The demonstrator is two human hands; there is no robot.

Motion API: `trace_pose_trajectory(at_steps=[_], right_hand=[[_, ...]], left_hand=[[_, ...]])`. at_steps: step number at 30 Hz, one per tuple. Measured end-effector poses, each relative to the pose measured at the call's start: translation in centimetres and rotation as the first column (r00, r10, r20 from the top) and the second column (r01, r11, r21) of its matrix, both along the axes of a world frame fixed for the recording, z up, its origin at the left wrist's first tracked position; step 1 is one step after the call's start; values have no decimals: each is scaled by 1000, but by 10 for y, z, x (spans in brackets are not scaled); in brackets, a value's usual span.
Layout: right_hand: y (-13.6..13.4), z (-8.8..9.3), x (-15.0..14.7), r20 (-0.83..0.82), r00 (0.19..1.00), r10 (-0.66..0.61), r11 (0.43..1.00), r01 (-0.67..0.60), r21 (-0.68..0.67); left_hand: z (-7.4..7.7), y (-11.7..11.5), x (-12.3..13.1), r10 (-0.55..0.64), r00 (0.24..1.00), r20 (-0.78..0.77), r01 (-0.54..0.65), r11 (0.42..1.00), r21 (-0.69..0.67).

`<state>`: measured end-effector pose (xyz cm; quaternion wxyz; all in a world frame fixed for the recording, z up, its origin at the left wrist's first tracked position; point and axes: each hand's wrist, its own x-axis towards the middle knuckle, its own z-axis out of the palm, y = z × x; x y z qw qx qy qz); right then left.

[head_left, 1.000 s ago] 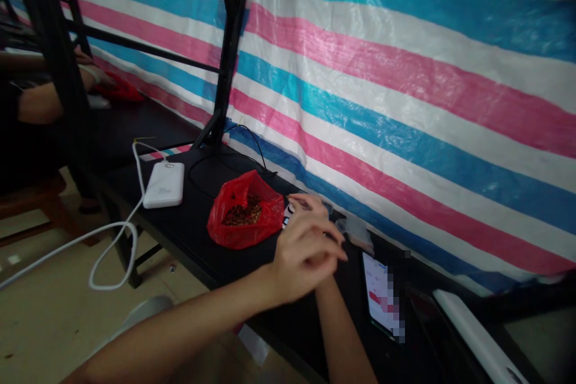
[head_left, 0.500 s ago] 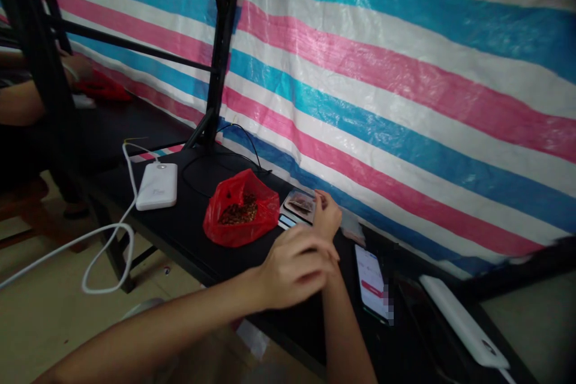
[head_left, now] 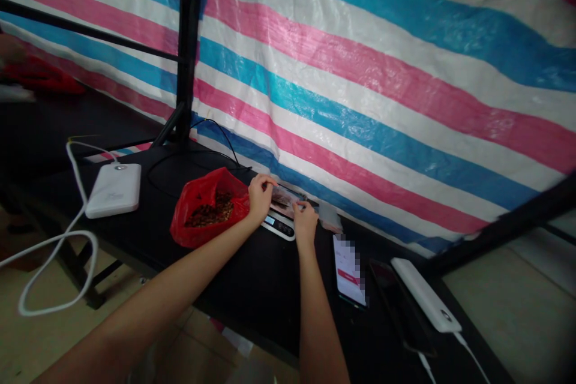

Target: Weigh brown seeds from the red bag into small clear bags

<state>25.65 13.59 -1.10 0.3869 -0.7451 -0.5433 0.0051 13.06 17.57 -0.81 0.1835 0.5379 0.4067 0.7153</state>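
A small clear plastic bag [head_left: 284, 198] with brownish contents rests on a white digital kitchen scale [head_left: 284, 232], whose small display is lit. My left hand [head_left: 261, 197] pinches the bag's left edge with bent fingers. At its right edge my right hand [head_left: 306, 223] grips with thumb and fingers together. Left of the scale, beside my left wrist, stands an open red plastic bag [head_left: 180, 222] holding many small brown pieces like beans or seeds [head_left: 210, 211]. Just right of my right hand lies another small clear bag [head_left: 330, 219].
A lit phone [head_left: 346, 270], a dark phone [head_left: 398, 306] and a white power bank [head_left: 425, 294] lie on the right of the black table [head_left: 252, 288]. Another power bank [head_left: 114, 189] with a looped white cable is at the left. Striped sheeting [head_left: 342, 96] hangs behind.
My left hand has moved from above my right wrist to the clear bag's left edge. My right hand stays at its right side. The view has shifted right.
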Motion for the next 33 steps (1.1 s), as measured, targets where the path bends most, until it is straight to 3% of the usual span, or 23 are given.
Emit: trace_pose_trajectory(at_steps=[4,7,10,12,14,16,18,20,26,33], right_hand=[[-1,3,-2,-57,998,27,999,-28,-16],[-2,8,-3,-23,992,123,987,-120,103],[-1,14,2,40,923,383,886,-379,268],[0,17,5,43,878,477,822,-463,332],[0,19,8,26,872,489,807,-464,366],[0,19,9,-1,871,492,805,-454,381],[0,18,9,-36,870,491,803,-437,406],[0,17,8,-66,872,485,801,-413,434],[-4,21,4,-126,885,447,801,-334,497],[-1,20,2,-310,865,395,843,-208,495]], left_hand=[[2,-2,-1,-75,993,-94,76,997,2],[5,0,-4,-132,980,-148,135,991,6],[7,7,-9,-206,976,-76,206,979,-12],[8,12,-13,-320,947,11,320,946,-55],[9,15,-16,-516,852,90,523,845,-112],[9,16,-18,-711,682,170,731,664,-155],[8,14,-17,-813,526,248,850,502,-159],[6,11,-16,-835,472,283,881,442,-166],[5,4,-11,-801,569,188,813,513,-276],[7,5,-6,-689,674,266,738,649,-186]])
